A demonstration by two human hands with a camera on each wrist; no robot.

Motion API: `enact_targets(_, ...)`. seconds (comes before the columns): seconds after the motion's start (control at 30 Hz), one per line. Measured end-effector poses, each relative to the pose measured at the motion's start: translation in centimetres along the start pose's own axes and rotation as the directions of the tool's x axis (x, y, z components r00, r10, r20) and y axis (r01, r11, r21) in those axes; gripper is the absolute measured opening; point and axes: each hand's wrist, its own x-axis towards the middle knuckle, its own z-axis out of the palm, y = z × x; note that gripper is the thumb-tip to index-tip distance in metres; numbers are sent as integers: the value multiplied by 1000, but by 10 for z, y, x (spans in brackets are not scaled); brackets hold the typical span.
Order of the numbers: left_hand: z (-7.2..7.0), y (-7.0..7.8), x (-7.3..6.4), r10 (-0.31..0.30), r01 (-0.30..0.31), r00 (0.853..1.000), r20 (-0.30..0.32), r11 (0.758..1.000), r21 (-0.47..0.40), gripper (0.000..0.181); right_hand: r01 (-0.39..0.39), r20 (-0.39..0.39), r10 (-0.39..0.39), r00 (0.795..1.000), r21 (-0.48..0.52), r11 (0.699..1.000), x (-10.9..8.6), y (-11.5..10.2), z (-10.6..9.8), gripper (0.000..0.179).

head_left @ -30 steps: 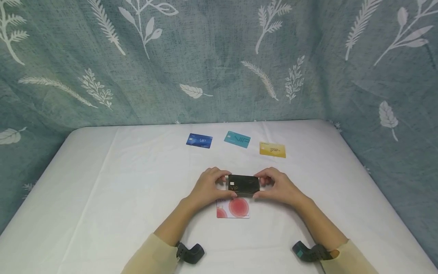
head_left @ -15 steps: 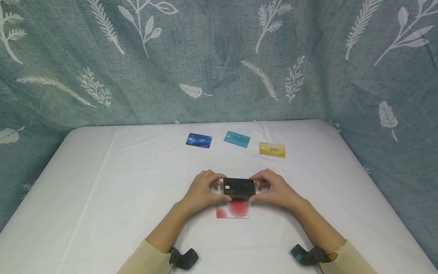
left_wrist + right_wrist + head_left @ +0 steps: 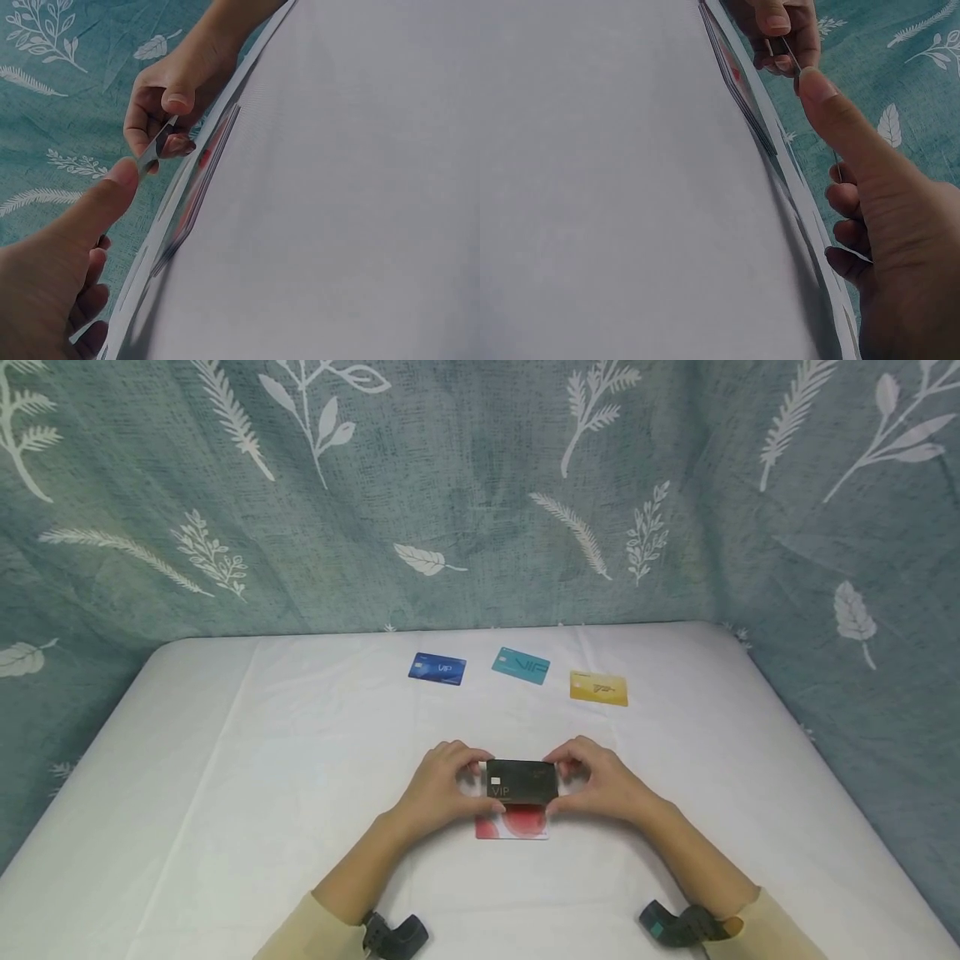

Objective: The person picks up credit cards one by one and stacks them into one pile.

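A black card [image 3: 522, 782] marked VIP is held level by both hands near the middle of the white table [image 3: 247, 827]. My left hand [image 3: 437, 787] pinches its left end between thumb and fingers; my right hand [image 3: 602, 785] grips the right end the same way. Below and partly covered by it lies a white card with red circles [image 3: 512, 830]. From the side, in the left wrist view, that white-and-red card tops a small stack of cards [image 3: 201, 187]. A gap shows between this stack and the black card [image 3: 152, 152] above it.
Toward the far edge lie a blue card [image 3: 437, 669], a teal card [image 3: 521, 666] and a yellow card [image 3: 598, 689], spaced apart in a loose row. A green-blue curtain [image 3: 480, 510] with white leaf prints hangs behind the table.
Both hands have brought the black card nearer the body and slightly left, so it covers more of the white-and-red card. The three far cards have stayed put.
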Motion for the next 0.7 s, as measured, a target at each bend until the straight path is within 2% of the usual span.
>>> enact_targets(0.27,-5,0,-8,4,-4,1000,3,1000,26,61,4,51,-5,999,21,1000,0,-4,4,59)
enact_targets(0.53,-5,-5,-18,67,-66,998,-9,995,76,65,26,70,-26,997,0,1000,-3,-4,11,58)
enact_targets(0.7,-2,-6,-22,102,-100,995,-10,990,98,65,67,62,-64,996,-46,997,-6,-6,14,59)
